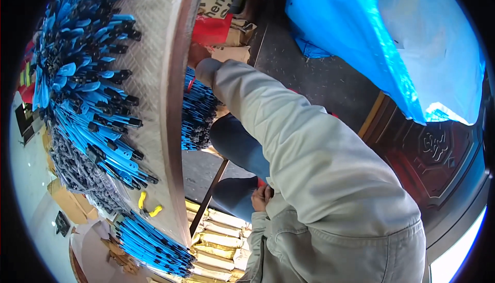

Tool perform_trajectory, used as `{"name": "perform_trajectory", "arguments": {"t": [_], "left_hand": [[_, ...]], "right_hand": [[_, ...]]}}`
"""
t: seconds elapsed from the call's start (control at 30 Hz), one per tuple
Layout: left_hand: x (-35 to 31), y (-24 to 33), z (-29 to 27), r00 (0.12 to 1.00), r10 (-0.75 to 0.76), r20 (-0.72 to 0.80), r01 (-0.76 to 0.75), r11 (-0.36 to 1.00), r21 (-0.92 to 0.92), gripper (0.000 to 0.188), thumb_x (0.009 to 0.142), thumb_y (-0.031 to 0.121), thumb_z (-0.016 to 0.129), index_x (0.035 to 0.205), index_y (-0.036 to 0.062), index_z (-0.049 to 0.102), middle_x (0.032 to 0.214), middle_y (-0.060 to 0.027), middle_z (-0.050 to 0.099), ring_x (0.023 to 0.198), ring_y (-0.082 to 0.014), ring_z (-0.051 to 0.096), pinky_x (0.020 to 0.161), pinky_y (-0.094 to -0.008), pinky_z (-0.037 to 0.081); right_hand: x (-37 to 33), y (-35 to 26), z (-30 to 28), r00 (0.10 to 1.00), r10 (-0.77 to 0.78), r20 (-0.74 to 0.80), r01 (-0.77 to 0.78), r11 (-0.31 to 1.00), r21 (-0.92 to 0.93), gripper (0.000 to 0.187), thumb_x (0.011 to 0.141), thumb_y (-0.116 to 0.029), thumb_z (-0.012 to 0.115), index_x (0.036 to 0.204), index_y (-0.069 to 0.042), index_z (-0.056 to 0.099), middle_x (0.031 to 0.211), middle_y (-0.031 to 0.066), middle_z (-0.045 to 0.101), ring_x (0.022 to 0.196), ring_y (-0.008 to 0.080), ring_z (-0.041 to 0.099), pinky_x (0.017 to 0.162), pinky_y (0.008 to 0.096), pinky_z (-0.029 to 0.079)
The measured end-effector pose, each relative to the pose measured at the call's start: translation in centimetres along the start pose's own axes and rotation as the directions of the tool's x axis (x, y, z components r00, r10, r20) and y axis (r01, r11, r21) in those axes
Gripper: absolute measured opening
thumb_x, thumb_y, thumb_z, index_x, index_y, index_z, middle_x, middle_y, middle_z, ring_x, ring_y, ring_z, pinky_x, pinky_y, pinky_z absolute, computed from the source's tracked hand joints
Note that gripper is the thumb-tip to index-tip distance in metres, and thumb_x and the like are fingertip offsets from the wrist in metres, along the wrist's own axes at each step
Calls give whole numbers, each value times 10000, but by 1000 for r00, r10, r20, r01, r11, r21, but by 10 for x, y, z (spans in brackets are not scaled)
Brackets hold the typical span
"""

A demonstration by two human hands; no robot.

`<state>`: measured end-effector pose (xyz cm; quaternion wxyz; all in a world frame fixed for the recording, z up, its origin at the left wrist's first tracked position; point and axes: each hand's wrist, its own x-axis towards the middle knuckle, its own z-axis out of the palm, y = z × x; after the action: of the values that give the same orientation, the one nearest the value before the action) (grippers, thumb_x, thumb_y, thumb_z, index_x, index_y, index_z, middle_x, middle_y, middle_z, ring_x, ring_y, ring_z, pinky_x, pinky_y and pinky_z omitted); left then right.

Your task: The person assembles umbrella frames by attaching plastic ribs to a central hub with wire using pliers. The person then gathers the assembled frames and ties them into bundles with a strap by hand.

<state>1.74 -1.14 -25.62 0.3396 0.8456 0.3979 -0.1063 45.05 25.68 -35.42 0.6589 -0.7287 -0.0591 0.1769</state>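
My right arm, in a beige sleeve, reaches across to the edge of the worktable (178,128). There my right hand (198,54) is low beside the edge, partly cut off by it, its fingers hidden. A red sheet or bag (212,29) lies close to that hand. Just below it stands a bundle of thin blue strips with dark ends (198,110), partly covered by the table. My left hand (261,197) rests at my lap, fingers curled, next to a small red patch. What it may hold is hidden.
A big pile of blue strips with black ends (98,92) covers the tabletop, with dark grey pieces (77,172) beside it. A yellow-handled tool (149,205) lies near the edge. More blue strips (154,244) jut out below. A blue plastic sheet (356,35) hangs opposite, near a carved dark door (433,149).
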Motion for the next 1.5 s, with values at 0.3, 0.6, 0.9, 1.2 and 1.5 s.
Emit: {"name": "perform_trajectory", "arguments": {"t": [0.3, 0.6, 0.9, 1.2, 1.5], "left_hand": [[9, 11, 0, 977, -203, 58, 211, 953, -218, 164, 801, 189, 588, 861, 49, 646, 731, -175, 620, 725, -312, 611, 636, -369, 468], [21, 33, -15, 942, -226, -249, 42, 814, -580, 214, 806, 118, 577, 962, -25, 614, 818, -157, 618, 711, -296, 592, 657, -351, 467], [5, 143, -90, 588, 712, -384, -685, 691, 231, 236, 863, 71, 484, 1064, 0, 585, 788, -95, 592, 754, -217, 553, 681, -320, 450], [-124, 142, -123, 628, 273, -729, -726, 543, -422, 300, 918, 237, 420, 938, -17, 578, 808, -139, 571, 732, -267, 541, 617, -368, 454], [-237, 90, -138, 248, -506, -826, -961, -23, -274, 409, 949, 360, 338, 802, 27, 524, 624, -32, 417, 542, -130, 358, 464, -269, 332]], "right_hand": [[-72, 23, -109, 971, -194, 141, 227, 931, -284, 136, 778, -200, 615, 836, -79, 638, 847, 157, 603, 741, 297, 583, 673, 361, 470], [-176, -45, -224, 759, -431, 487, 504, 863, -22, 115, 779, -156, 569, 882, -116, 598, 599, 108, 578, 575, 278, 599, 506, 361, 458], [-336, -190, -330, -218, -287, 933, 647, 673, 358, 90, 724, -201, 561, 696, -117, 571, 627, 127, 578, 554, 310, 567, 483, 387, 454], [-309, -213, -255, 62, 45, 997, -122, 992, -37, 385, 944, -333, 368, 1053, -17, 559, 900, 71, 627, 634, 140, 567, 534, 270, 442], [-406, -284, -157, -121, -476, 871, -541, 767, 345, 439, 951, -338, 346, 1142, 31, 486, 1004, 126, 600, 719, 170, 590, 638, 268, 478]]}}
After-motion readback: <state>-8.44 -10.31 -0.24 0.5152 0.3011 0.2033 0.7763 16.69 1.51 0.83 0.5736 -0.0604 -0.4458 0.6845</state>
